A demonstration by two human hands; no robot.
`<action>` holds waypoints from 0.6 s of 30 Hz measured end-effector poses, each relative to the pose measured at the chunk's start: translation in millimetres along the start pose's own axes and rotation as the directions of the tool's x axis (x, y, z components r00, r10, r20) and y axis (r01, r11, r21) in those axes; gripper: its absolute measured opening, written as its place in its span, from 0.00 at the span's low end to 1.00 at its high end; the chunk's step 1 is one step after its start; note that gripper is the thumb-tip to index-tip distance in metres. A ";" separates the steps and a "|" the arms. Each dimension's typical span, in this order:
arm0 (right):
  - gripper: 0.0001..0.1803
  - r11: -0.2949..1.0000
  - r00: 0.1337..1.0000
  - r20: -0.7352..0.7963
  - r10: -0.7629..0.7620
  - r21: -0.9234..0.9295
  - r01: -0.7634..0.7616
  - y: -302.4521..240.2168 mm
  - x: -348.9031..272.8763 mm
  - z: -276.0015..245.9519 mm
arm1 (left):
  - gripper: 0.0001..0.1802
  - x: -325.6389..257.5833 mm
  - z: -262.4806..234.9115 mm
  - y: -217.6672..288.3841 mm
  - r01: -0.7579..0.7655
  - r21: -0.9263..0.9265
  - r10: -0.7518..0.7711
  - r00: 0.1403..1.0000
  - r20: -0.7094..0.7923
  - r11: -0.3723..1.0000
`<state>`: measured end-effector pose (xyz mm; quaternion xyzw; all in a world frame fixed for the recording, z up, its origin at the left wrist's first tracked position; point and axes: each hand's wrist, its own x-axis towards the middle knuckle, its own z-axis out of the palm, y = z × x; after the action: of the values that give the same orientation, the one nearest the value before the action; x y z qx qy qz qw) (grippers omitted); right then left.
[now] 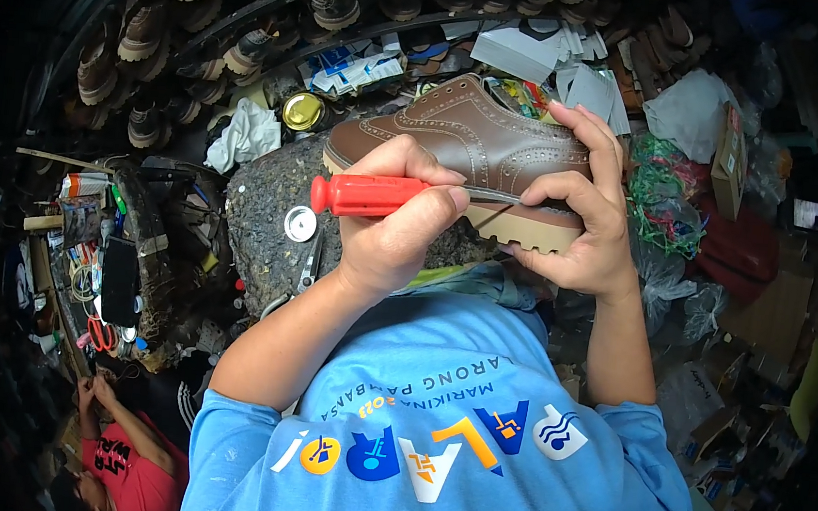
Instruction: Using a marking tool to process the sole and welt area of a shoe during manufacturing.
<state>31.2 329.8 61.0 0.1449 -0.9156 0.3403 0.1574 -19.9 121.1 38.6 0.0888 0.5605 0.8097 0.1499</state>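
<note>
Brown leather brogue shoe point(478, 135), perforated trim, tan ridged sole, was held on its side over a grey felt-covered block point(272, 209). Right hand point(583, 217) was clamped around heel and sole. Left hand point(397, 220) was closed on a red-handled tool point(370, 196), tip at the sole seam. White and blue cartons point(352, 68) were stacked behind; brown cardboard box point(729, 157) at right.

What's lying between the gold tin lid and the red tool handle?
In the head view, between the gold tin lid and the red tool handle lies grey felt padding; a white disc sits just below.
</note>
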 end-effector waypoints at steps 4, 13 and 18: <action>0.22 1.000 1.000 -0.009 -0.018 0.011 0.018 3.3 -0.9 1.5 | 0.05 0.4 1.3 0.9 0.012 -0.001 -0.012 1.000 0.001 1.000; 0.22 1.000 1.000 0.012 0.007 0.018 -0.007 3.7 -2.5 -1.0 | 0.03 5.4 -7.0 -13.4 -0.058 -0.305 0.068 0.997 0.025 0.951; 0.21 0.999 1.000 0.002 -0.021 0.044 0.021 8.1 -2.2 -0.1 | 0.03 4.9 -8.8 -16.4 -0.053 -0.355 0.068 0.997 0.029 0.933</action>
<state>30.2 336.1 55.5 0.1586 -0.9066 0.3583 0.1565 -24.9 120.4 20.0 0.0942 0.3996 0.8994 0.1500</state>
